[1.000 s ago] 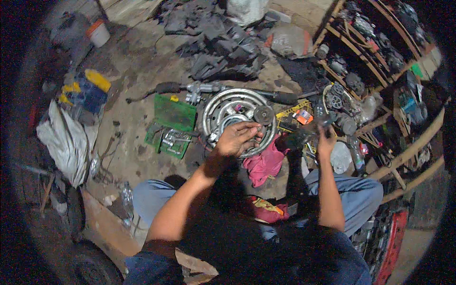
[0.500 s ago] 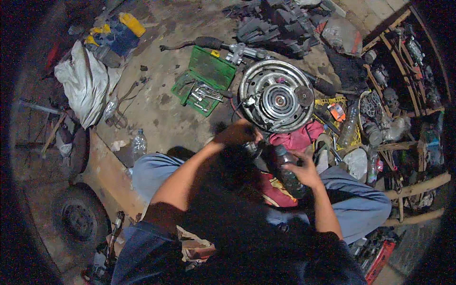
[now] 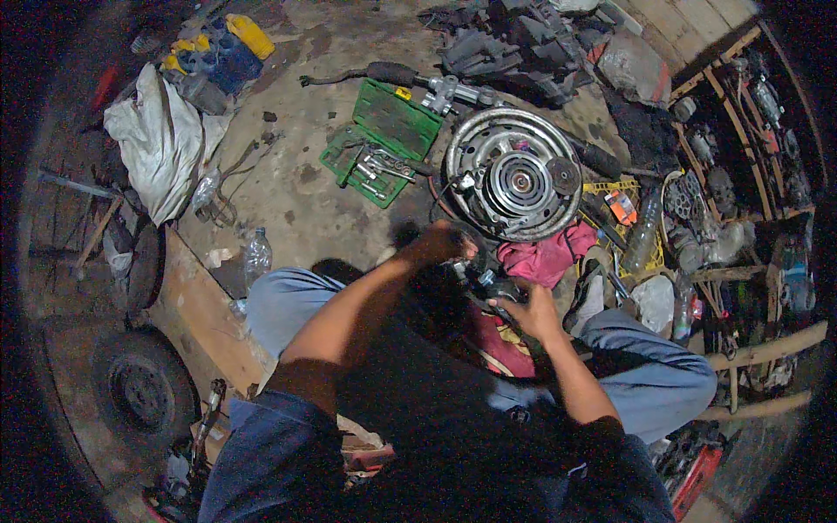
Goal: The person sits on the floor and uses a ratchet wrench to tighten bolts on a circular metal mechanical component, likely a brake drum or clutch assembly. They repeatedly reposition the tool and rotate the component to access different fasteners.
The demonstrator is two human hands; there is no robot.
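My right hand (image 3: 534, 312) grips a dark plastic bottle (image 3: 499, 288), its top tilted toward my left hand. Much of the bottle is in shadow. My left hand (image 3: 436, 246) is closed around a small metal part (image 3: 459, 268) in front of my lap; its exact kind is too dark to tell. Just beyond both hands lies a steel wheel rim (image 3: 453, 166) with a ringed metal pulley (image 3: 521, 181) on it. A pink cloth (image 3: 551, 254) rests against the rim's near side, to the right of my hands.
An open green socket-set case (image 3: 397, 122) lies on the floor left of the rim. A clear plastic bottle (image 3: 258, 255) stands by my left knee. A tyre (image 3: 144, 390) is at the lower left, and wooden shelving (image 3: 732, 113) with parts lines the right.
My right hand has moved a little left and tipped the bottle from nearly upright toward my left hand. My left hand stays in nearly the same place.
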